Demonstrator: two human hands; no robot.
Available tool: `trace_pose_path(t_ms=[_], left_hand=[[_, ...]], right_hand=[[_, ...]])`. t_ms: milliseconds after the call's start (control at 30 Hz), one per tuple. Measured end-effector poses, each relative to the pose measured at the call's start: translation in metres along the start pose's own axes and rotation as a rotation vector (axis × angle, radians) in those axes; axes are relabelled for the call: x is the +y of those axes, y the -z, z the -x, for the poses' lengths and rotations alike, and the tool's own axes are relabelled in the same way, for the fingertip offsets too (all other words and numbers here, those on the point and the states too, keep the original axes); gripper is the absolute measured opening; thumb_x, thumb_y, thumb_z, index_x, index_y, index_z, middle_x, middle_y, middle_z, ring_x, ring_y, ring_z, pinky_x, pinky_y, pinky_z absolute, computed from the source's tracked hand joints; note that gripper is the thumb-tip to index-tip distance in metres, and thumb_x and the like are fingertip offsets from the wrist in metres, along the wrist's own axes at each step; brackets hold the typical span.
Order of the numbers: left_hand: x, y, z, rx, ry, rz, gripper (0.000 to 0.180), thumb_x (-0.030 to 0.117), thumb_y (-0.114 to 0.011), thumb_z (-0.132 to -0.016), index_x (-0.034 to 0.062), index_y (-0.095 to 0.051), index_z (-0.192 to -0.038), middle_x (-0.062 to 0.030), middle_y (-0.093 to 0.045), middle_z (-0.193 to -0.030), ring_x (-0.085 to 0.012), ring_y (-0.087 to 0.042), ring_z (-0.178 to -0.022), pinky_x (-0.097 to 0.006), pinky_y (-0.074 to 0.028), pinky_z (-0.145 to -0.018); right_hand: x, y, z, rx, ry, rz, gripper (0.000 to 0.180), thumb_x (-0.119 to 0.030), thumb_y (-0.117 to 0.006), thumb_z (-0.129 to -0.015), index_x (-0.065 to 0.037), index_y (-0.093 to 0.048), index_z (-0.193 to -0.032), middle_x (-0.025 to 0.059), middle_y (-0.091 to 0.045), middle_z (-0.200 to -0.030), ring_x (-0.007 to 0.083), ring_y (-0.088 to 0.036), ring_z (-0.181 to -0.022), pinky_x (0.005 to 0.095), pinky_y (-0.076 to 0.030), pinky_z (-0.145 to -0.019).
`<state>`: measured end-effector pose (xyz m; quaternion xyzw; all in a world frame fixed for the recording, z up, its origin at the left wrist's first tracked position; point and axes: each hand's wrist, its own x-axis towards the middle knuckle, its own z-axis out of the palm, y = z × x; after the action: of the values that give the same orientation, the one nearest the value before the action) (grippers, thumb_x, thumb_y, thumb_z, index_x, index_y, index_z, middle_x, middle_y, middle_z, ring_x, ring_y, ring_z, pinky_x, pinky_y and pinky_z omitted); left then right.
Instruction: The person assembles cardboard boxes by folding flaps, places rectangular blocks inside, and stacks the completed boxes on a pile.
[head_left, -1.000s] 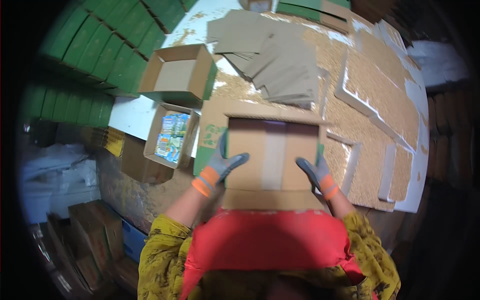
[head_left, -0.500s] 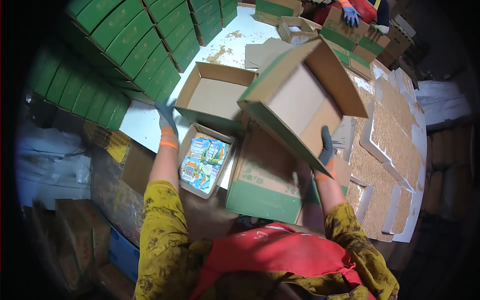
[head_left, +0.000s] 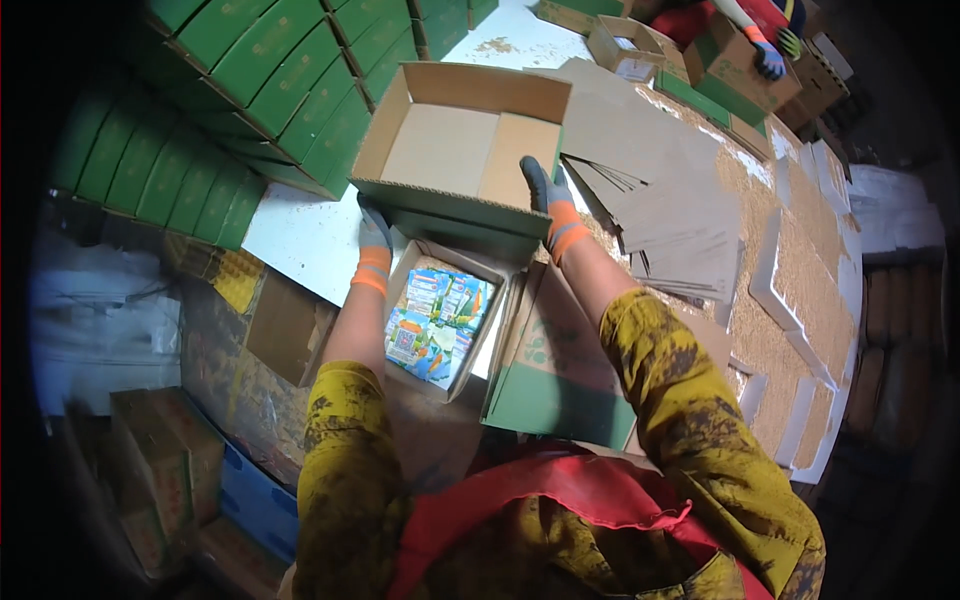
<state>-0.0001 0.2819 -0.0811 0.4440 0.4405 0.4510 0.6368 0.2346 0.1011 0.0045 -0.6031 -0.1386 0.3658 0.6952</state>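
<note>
An open, shallow cardboard box [head_left: 450, 140], brown inside and green outside, is level between my gloved hands. My left hand [head_left: 374, 235] is closed at its near left corner, fingers partly hidden by the wall. Over the near right corner, my right hand [head_left: 545, 195] grips the rim, thumb inside. Whether the box rests on the open box seen beneath it earlier, I cannot tell. Just nearer stands a smaller carton [head_left: 400, 372] holding colourful packets [head_left: 435, 325] on brown grains.
A closed green-and-brown carton [head_left: 560, 380] lies right of the packets. Green boxes [head_left: 290, 80] are stacked at the left. Flat cardboard sheets [head_left: 680, 220] fan out on the right, beside trays of brown grains [head_left: 800, 280]. Another person's gloved hand [head_left: 768, 58] is at the far right.
My right hand has brought the tilted box left and levelled it over the other open box. My left hand has moved in from the side to its near left corner.
</note>
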Motion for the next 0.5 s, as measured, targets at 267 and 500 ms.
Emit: trace_pose_path(t_ms=[267,500], left_hand=[[0.065,-0.06,0.198,-0.213,-0.431,-0.426,0.043,0.013,-0.04,-0.102,-0.0068,-0.038,-0.141,-0.0188,-0.043,-0.144,-0.027,-0.042,-0.133,-0.037,-0.033,-0.111],[-0.034,-0.112,0.337,-0.441,-0.574,-1.298,0.079,0.042,-0.058,-0.09,0.0024,-0.027,-0.15,-0.028,-0.024,-0.153,-0.0445,-0.017,-0.143,-0.052,-0.01,-0.118]], right_hand=[[-0.036,0.161,0.193,0.154,0.162,0.388,0.081,-0.029,-0.074,-0.085,0.001,-0.032,-0.147,0.0211,-0.045,-0.142,0.0281,-0.047,-0.129,0.038,-0.043,-0.101],[0.066,0.409,0.282,0.696,-0.253,0.577,0.062,-0.02,-0.079,-0.081,0.009,-0.05,-0.127,0.0173,-0.061,-0.122,0.0251,-0.062,-0.102,0.031,-0.049,-0.09]])
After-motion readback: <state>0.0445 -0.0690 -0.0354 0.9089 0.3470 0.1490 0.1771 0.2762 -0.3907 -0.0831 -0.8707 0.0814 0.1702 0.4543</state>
